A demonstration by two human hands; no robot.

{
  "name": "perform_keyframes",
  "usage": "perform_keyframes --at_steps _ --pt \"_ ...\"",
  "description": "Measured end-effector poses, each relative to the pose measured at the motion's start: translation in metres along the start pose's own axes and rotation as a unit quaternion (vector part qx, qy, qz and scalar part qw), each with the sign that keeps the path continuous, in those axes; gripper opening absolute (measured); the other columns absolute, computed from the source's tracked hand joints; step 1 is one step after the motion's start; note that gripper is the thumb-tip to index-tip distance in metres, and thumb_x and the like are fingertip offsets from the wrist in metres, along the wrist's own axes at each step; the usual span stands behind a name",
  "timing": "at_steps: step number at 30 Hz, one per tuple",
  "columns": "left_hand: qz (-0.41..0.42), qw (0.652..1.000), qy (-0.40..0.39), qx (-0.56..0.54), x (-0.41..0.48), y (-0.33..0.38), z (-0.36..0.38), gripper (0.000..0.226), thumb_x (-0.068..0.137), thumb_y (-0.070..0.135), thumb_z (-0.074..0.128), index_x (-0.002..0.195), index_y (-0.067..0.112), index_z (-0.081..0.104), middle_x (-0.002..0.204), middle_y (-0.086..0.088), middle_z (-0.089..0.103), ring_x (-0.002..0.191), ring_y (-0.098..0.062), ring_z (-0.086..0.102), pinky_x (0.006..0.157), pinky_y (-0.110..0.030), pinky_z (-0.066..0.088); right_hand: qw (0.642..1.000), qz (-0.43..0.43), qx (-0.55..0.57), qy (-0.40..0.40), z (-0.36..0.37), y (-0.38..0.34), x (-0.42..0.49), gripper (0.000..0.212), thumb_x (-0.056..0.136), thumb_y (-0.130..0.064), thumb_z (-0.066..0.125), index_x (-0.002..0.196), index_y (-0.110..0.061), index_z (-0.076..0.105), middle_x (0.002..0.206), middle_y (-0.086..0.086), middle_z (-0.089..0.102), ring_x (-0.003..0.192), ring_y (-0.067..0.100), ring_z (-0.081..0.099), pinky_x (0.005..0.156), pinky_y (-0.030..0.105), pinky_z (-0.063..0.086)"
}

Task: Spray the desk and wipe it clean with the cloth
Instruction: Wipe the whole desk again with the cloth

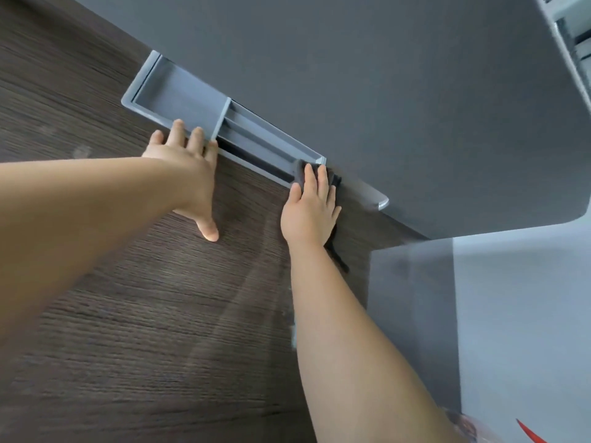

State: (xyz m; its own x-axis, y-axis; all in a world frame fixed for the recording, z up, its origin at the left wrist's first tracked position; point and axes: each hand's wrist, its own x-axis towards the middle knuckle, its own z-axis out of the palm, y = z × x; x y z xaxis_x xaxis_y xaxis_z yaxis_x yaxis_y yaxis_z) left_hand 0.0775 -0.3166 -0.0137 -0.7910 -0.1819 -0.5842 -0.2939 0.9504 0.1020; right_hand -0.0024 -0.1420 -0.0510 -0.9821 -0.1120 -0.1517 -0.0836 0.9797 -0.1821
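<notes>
Here right hand (309,208) presses cloth (299,170) on desk (144,314).

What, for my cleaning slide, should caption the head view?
Right hand presses a dark cloth against the grey tray while the left hand rests flat on the desk.

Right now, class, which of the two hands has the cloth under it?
The right hand, flat on the dark cloth by the grey tray; the left hand rests bare on the desk.
</notes>
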Motion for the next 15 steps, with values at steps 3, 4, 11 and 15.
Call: perform_keyframes --at_steps 3,4,11,15 --pt "-0.002 1.0 -0.009 -0.001 0.001 0.001 0.0 0.15 0.043 0.077 0.072 0.148 0.012 -0.013 0.157 -0.009 -0.009 0.143 -0.035 -0.013 0.118 -0.048 0.007 0.996 0.036 0.067 0.042 0.006 -0.015 0.001 0.046 0.104 -0.029 0.022 0.15 -0.033 0.019 0.159 -0.015 0.004 0.147 0.019 0.005 0.119 0.043 0.003" --pt "-0.003 1.0 -0.011 0.0 0.001 0.0 0.0 0.15 0.044 0.077 0.072 0.148 0.012 -0.014 0.157 -0.009 -0.01 0.143 -0.035 -0.014 0.118 -0.048 0.006 0.993 0.047 0.088 0.06 0.007 -0.017 0.001 0.045 0.104 -0.027 0.022 0.15 -0.032 0.022 0.159 -0.014 0.006 0.147 0.018 0.006 0.119 0.042 0.005" --pt "-0.005 1.0 -0.014 0.001 0.001 0.001 0.0 0.15 0.046 0.076 0.073 0.148 0.011 -0.015 0.157 -0.009 -0.011 0.143 -0.036 -0.016 0.118 -0.049 0.005 0.993 0.104 0.049 0.008 0.002 -0.04 0.014 0.049 0.104 -0.035 0.018 0.152 -0.03 0.008 0.16 -0.009 -0.003 0.146 0.03 -0.003 0.118 0.049 -0.002" --pt "-0.013 1.0 -0.008 0.009 0.002 0.003 0.001 0.151 0.042 0.077 0.074 0.149 0.01 -0.01 0.155 -0.009 -0.001 0.143 -0.037 -0.009 0.117 -0.05 0.011 0.999 0.027 0.005 -0.044 0.009 -0.079 0.012 0.05 0.103 -0.034 0.02 0.151 -0.031 0.007 0.16 -0.011 0.001 0.146 0.03 -0.008 0.117 0.05 -0.006"
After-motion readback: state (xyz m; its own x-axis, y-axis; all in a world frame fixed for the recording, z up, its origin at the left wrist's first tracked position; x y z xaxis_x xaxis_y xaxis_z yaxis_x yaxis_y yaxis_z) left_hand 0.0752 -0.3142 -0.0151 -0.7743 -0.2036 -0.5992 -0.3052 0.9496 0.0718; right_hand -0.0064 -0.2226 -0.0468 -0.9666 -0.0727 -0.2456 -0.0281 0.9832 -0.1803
